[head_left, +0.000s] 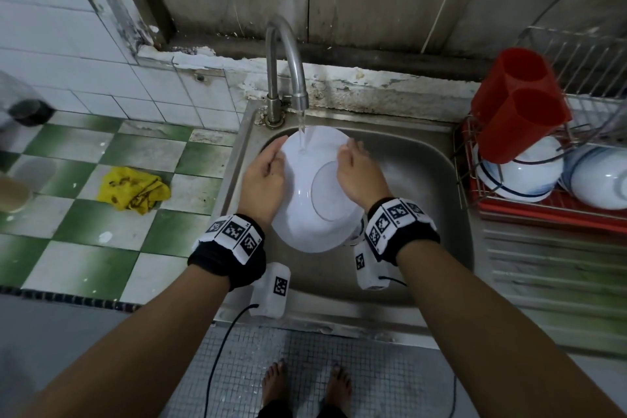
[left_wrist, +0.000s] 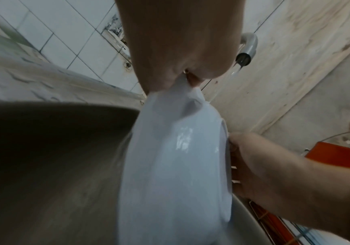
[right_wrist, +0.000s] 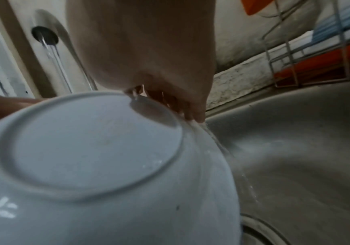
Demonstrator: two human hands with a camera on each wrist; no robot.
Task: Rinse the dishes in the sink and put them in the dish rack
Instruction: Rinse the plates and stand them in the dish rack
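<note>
A white deep plate (head_left: 305, 214) is held tilted over the steel sink (head_left: 424, 180), its underside and foot ring facing me. Water from the tap (head_left: 288, 54) falls on its far rim. My left hand (head_left: 263, 176) pinches the left rim, thumb on the near face. My right hand (head_left: 356, 173) lies over the foot ring with fingers curled onto the right rim. In the left wrist view the plate (left_wrist: 176, 165) stands edge-on between my left hand (left_wrist: 180, 49) and right hand (left_wrist: 264, 165). The right wrist view shows water running off the plate (right_wrist: 86, 157) below my right hand (right_wrist: 144, 49).
A wire dish rack (head_left: 576, 78) on a red tray stands right of the sink, holding two red cups (head_left: 519, 105) and blue-and-white bowls (head_left: 519, 176). A yellow cloth (head_left: 135, 190) lies on the green-and-white tiled counter at left. Another white dish rim (left_wrist: 253, 223) shows below the plate.
</note>
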